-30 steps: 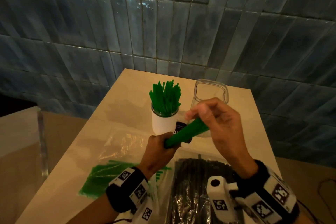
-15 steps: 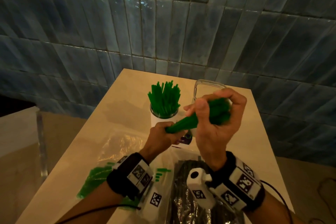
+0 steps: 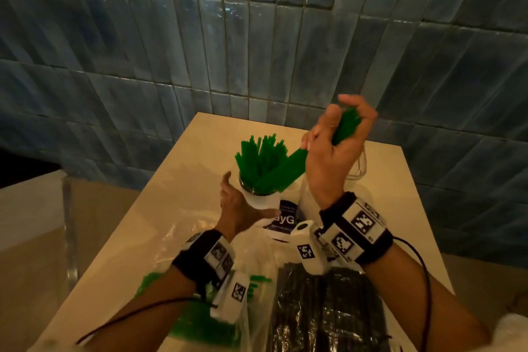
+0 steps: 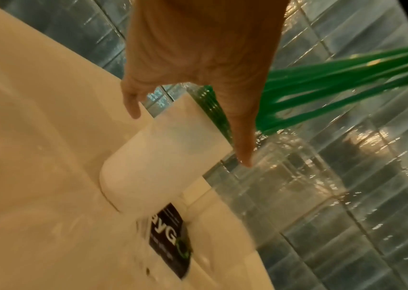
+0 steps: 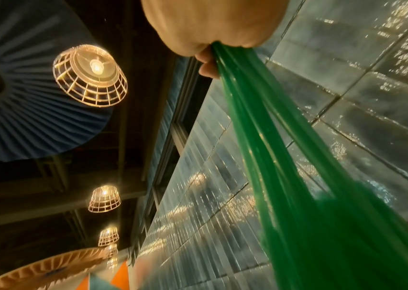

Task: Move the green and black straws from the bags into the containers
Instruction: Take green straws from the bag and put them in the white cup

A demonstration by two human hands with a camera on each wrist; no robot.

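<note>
Right hand (image 3: 331, 157): fist clamping a green straw bundle (image 3: 288, 171), tips slanting into the white container (image 3: 261, 198).
Left hand (image 3: 237, 208): fingers spread, cupping the container at its 9 o'clock.
Left wrist view: showing thumb off the wall.
Bench (image 3: 394, 194): black straws (image 3: 325, 311) lying bagged at 6 o'clock.

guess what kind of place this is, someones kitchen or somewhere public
Probably a cafe or restaurant rather than a home: caged pendant lamps hang in a row, the wall is glossy blue tile, and bulk green straws fill a white container.
</note>
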